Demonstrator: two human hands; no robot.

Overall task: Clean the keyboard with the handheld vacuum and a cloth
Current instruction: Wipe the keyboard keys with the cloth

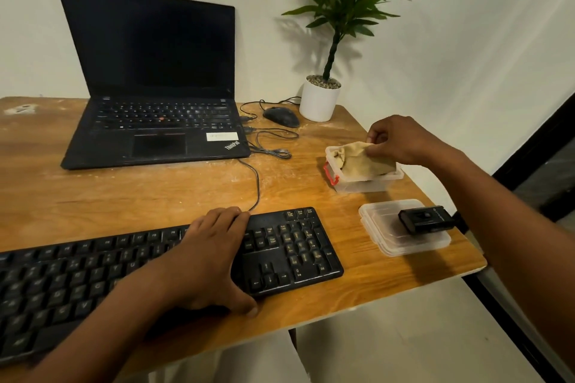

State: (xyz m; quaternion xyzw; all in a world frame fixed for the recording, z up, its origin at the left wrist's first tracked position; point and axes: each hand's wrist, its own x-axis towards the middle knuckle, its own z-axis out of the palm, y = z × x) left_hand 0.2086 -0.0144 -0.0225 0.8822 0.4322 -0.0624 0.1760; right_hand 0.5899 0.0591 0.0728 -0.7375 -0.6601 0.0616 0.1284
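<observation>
A black keyboard (289, 246) lies along the near edge of the wooden table (155, 190). My left hand (211, 255) rests flat across its middle, fingers reaching the far edge and thumb at the near edge. At the right, my right hand (395, 140) pinches a tan cloth (361, 158) that sits in a clear plastic box with a red clasp (357, 185). A small black handheld vacuum (426, 219) lies on the box's clear lid (401, 246) near the table's right edge.
An open black laptop (155, 121) stands at the back, with a wired black mouse (281, 116) and loose cables (270, 143) to its right. A potted plant in a white pot (320, 99) stands at the back right corner. The table ends just past the lid.
</observation>
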